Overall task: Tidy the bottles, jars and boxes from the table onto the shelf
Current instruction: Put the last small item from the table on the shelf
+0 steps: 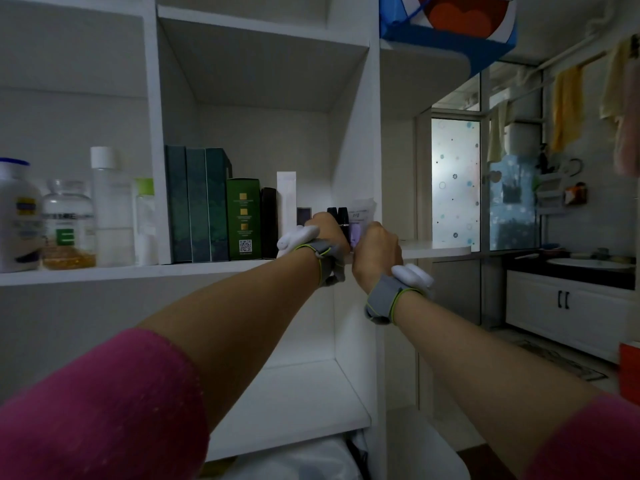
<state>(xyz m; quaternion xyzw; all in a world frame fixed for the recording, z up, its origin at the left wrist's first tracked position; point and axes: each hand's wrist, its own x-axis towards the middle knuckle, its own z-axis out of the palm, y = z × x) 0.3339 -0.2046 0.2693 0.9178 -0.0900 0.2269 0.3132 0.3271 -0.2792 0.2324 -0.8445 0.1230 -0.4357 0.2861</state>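
Both my hands reach into the right end of the middle shelf compartment [242, 263]. My left hand [327, 233] is curled beside two small black tubes [338, 216] and seems to hold them; its fingers are hidden behind the hand. My right hand [375, 249] is closed in a fist against a pale purple and white packet [358, 223] and grips its right side. To the left in the same compartment, dark green boxes [197, 206], a green box [243, 220], a black box [269, 226] and a white box [286, 199] stand upright in a row.
The left compartment holds a white bottle [17, 216], a clear jar [68, 226] with yellow contents, a tall clear bottle [110, 206] and a green-capped bottle [145, 220]. A rounded side shelf [440, 251] juts out to the right. A washbasin counter [588, 268] stands far right.
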